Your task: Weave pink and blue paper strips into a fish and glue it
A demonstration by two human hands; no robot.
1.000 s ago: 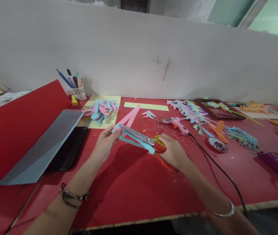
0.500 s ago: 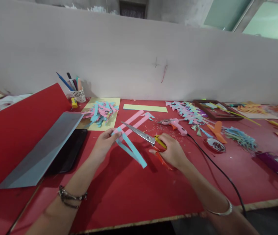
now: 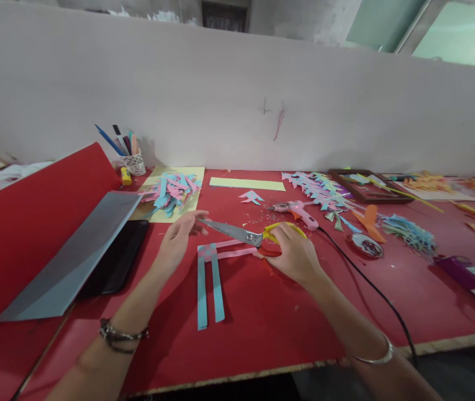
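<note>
My right hand (image 3: 295, 250) grips a pair of scissors (image 3: 237, 233) by the yellow and red handles, the blades together and pointing left. Their tip reaches the fingers of my left hand (image 3: 179, 236), which are loosely bent and apart with nothing held between them; whether they touch the tip I cannot tell. Below the blades, woven paper strips (image 3: 217, 284) lie on the red tabletop, two blue ends running toward me and two pink ones to the right, partly under the scissors. Beyond them sits a small folded pink and blue paper piece (image 3: 252, 197).
A pink glue gun (image 3: 299, 211) with a black cord lies right of centre, beside a garland of folded paper (image 3: 316, 189). A heap of cut strips (image 3: 174, 192) is at the back left, near a pen cup (image 3: 134, 162). A black phone-like slab (image 3: 124, 262) lies left.
My left hand has let go of the woven strips, which now lie flat on the table, turned. The scissors have closed and swung more level. The small folded piece stays behind.
</note>
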